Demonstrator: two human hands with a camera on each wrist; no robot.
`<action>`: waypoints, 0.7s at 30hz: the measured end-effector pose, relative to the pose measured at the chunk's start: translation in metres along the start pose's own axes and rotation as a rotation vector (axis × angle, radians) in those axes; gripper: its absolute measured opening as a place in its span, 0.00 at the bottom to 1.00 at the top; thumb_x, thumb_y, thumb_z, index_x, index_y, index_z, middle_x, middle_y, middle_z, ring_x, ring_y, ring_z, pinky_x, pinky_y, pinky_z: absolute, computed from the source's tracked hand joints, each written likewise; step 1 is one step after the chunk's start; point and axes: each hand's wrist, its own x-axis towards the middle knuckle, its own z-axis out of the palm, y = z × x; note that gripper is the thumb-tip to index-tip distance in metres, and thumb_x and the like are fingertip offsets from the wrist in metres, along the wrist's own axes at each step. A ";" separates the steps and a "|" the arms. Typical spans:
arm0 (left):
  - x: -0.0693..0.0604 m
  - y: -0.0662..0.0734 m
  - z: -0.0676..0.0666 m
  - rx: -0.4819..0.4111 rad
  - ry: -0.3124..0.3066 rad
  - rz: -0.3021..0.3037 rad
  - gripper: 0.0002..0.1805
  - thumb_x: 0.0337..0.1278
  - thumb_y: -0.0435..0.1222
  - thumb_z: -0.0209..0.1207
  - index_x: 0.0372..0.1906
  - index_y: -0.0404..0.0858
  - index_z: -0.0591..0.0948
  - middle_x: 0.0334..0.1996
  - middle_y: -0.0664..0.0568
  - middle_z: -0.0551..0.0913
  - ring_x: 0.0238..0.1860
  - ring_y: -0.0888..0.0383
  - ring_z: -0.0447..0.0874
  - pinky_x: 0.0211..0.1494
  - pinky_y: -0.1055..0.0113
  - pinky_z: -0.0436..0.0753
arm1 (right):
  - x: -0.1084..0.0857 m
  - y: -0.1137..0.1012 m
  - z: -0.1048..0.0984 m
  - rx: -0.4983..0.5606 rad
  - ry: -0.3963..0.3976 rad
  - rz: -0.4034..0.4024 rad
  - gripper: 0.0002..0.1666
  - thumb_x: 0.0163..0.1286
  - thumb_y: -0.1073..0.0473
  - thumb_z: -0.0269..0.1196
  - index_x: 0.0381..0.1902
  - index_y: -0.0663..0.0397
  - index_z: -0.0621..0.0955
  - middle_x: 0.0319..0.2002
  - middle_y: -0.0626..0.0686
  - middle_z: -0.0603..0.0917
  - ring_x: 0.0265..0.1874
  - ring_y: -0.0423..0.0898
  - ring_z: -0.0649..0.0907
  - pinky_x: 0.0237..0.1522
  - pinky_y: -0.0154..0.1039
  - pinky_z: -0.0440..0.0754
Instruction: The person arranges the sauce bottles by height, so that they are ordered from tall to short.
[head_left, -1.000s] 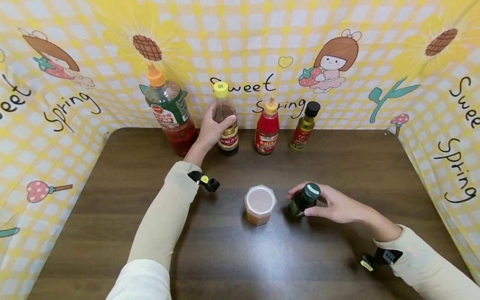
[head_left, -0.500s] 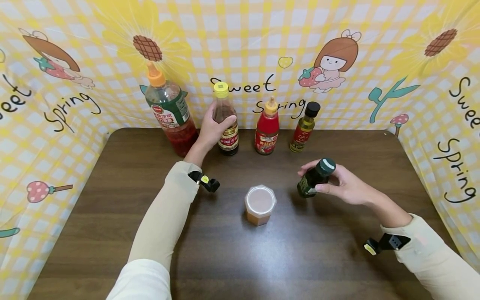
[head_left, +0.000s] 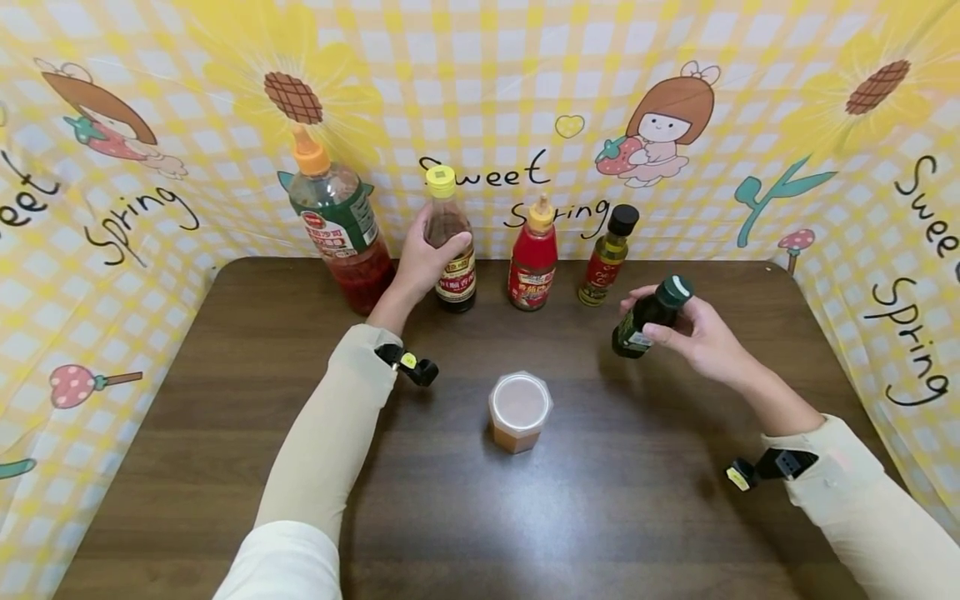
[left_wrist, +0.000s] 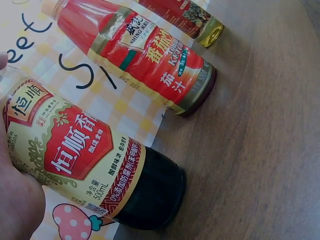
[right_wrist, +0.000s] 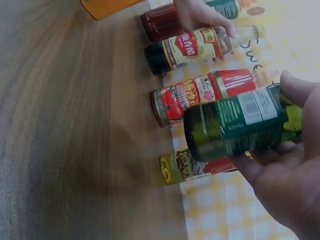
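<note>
My left hand (head_left: 422, 257) grips a dark vinegar bottle (head_left: 457, 282) with a yellow cap, upright at the back of the table; its label faces the left wrist view (left_wrist: 75, 145). In my right hand (head_left: 701, 337) is a dark green bottle (head_left: 647, 321) with a green cap, tilted, its base off the table in the right wrist view (right_wrist: 240, 120). Just behind it, to the left, stands a slim oil bottle (head_left: 602, 271) with a black cap. A red ketchup bottle (head_left: 533, 267) stands between the vinegar and the oil.
A large sauce bottle (head_left: 345, 237) with an orange nozzle stands left of the vinegar, close to my left forearm. An octagonal jar (head_left: 519, 408) sits mid-table. Yellow checked cloth (head_left: 480, 100) rises behind the table (head_left: 435, 500).
My right hand has carried the green bottle up from beside the jar, back and to the right, towards the oil bottle. The left hand has kept its hold on the vinegar bottle.
</note>
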 end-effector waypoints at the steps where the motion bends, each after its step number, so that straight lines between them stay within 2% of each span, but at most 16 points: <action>1: 0.000 0.000 0.000 0.000 -0.001 0.000 0.20 0.58 0.33 0.66 0.54 0.39 0.75 0.44 0.52 0.81 0.49 0.55 0.80 0.55 0.64 0.78 | 0.002 0.001 -0.001 0.001 0.030 0.002 0.22 0.71 0.77 0.58 0.62 0.75 0.72 0.56 0.56 0.84 0.57 0.43 0.83 0.58 0.29 0.77; 7: 0.001 0.000 -0.001 0.011 0.002 -0.013 0.21 0.58 0.33 0.67 0.55 0.40 0.75 0.44 0.53 0.81 0.49 0.56 0.79 0.56 0.65 0.78 | 0.010 0.007 -0.004 -0.058 0.225 0.032 0.19 0.72 0.72 0.61 0.60 0.68 0.77 0.53 0.53 0.86 0.55 0.41 0.84 0.55 0.27 0.78; 12: 0.001 0.000 -0.001 0.002 -0.005 -0.020 0.20 0.57 0.31 0.66 0.55 0.38 0.75 0.43 0.55 0.81 0.48 0.58 0.79 0.56 0.65 0.77 | 0.017 0.010 -0.005 -0.093 0.352 0.086 0.20 0.72 0.68 0.64 0.59 0.69 0.78 0.52 0.53 0.87 0.52 0.38 0.85 0.52 0.26 0.79; 16: 0.001 -0.001 -0.001 -0.013 -0.010 -0.020 0.20 0.57 0.30 0.65 0.54 0.38 0.75 0.43 0.55 0.81 0.48 0.58 0.79 0.56 0.65 0.78 | 0.023 0.009 -0.004 -0.154 0.436 0.138 0.18 0.71 0.65 0.65 0.56 0.68 0.80 0.46 0.38 0.88 0.46 0.31 0.84 0.45 0.24 0.79; 21: 0.000 0.000 -0.001 -0.001 -0.005 -0.020 0.20 0.59 0.32 0.66 0.55 0.39 0.75 0.44 0.53 0.81 0.50 0.56 0.79 0.57 0.64 0.78 | 0.030 0.011 -0.002 -0.251 0.553 0.185 0.19 0.68 0.63 0.69 0.53 0.69 0.81 0.38 0.31 0.84 0.38 0.27 0.83 0.39 0.22 0.78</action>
